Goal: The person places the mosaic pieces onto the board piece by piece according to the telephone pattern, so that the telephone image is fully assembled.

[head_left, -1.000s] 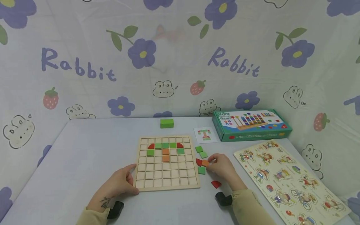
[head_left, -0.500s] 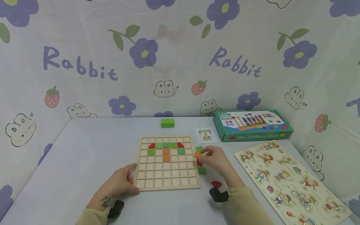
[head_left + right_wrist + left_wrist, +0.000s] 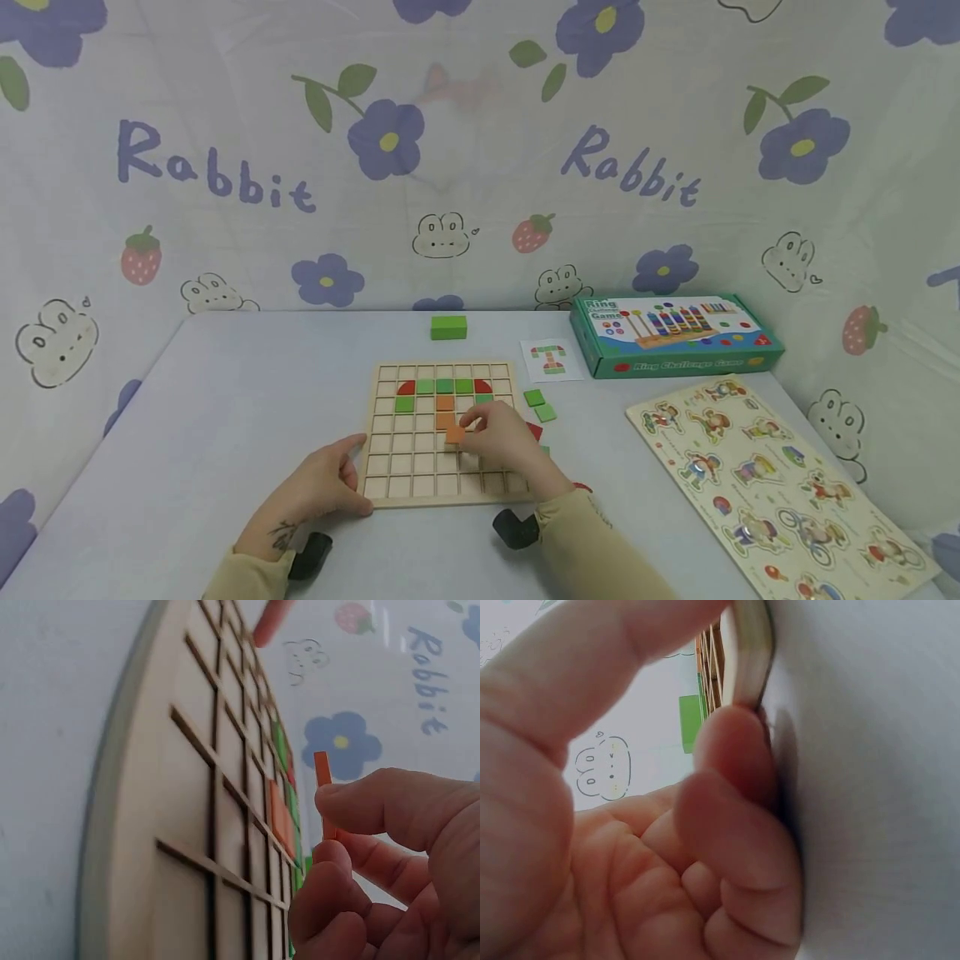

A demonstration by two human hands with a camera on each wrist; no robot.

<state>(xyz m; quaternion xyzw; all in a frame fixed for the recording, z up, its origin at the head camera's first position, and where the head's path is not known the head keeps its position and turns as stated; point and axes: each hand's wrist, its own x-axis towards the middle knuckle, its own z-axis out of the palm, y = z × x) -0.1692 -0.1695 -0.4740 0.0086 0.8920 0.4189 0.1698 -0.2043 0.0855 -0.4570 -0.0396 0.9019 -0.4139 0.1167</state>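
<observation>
Right hand (image 3: 501, 440) over the grid board (image 3: 403, 465), thumb and fingers pinching an orange tile (image 3: 454, 435). Right wrist view shows the tile raised clear of the grid; from the head it sits just on the near side of two orange squares (image 3: 446, 412) in the middle column. Left hand (image 3: 321, 479) grips the board at its near left corner, thumb at the corner, a finger along the left edge, others curled.

Far part of board: row of three green squares (image 3: 445, 387), a red quarter-round (image 3: 407, 388) at each end, one green square under each.

Right of board, on the table (image 3: 187, 400): two loose green tiles (image 3: 539, 405); red and green pieces partly hidden by the right arm. Pattern card (image 3: 553, 360) beyond, near the green box (image 3: 675, 335).
</observation>
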